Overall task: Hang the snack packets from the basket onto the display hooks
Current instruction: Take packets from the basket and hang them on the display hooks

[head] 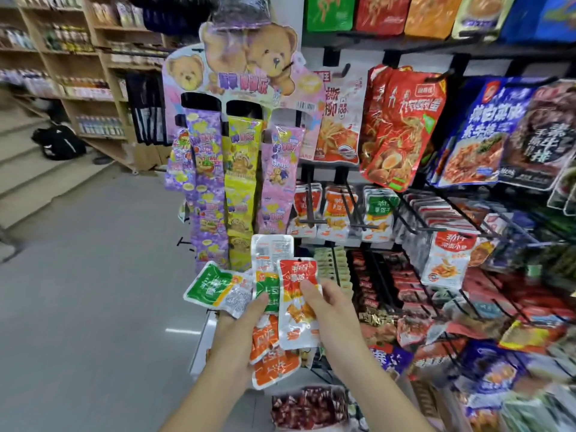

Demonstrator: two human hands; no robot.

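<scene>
Packet with red top [294, 322] pinched upright by right hand [330, 310], thumb on front, long way pointing up. Left hand [240, 325] curled round bunch of other packets [271, 257]. Hook [310, 210] straight above, closest to right hand.

Big teddy-bear candy display [249, 57] hangs right above the left hand [237, 332]. Way off to its upper left: wooden shelves [78, 57] full of bottles, and a black backpack [59, 141] by the steps [31, 176].
</scene>
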